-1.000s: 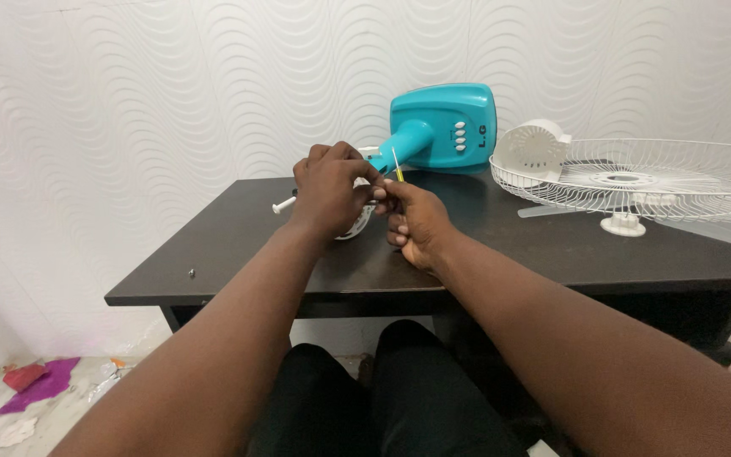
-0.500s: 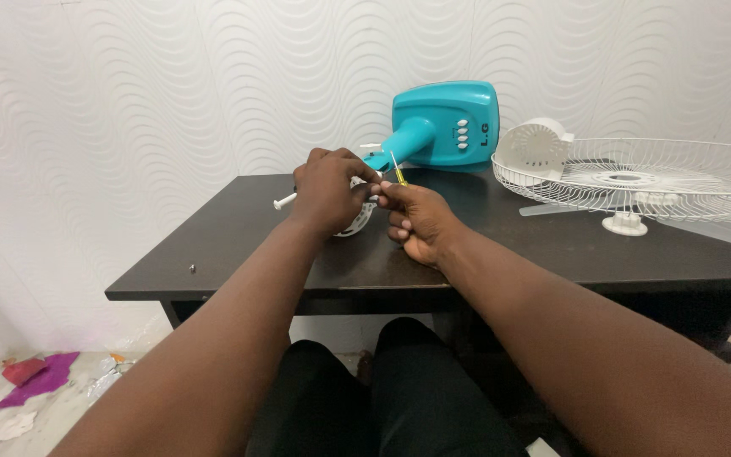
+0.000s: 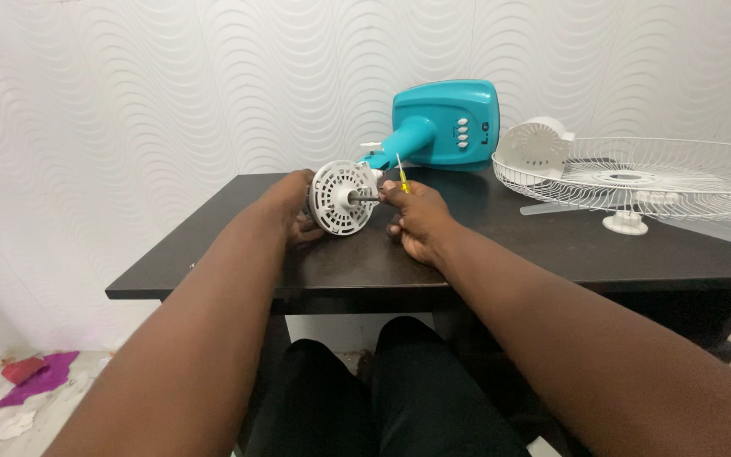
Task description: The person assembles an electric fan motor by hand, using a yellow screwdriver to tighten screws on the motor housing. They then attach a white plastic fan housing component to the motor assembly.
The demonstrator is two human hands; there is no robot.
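Your left hand [image 3: 294, 211] grips the white vented motor housing [image 3: 342, 197] from behind, its face and shaft turned toward you — held just above the dark table [image 3: 552, 245], in front of the teal fan base [image 3: 442, 125]. Your right hand [image 3: 416, 220] pinches a small yellow-handled screwdriver [image 3: 400, 175] just right of the housing. The wire fan guard [image 3: 653, 178] lies well right of the base.

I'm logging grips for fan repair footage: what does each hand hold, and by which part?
Left hand grips the white round motor housing from behind its rim. Right hand pinches the yellow-handled screwdriver by its lower handle.
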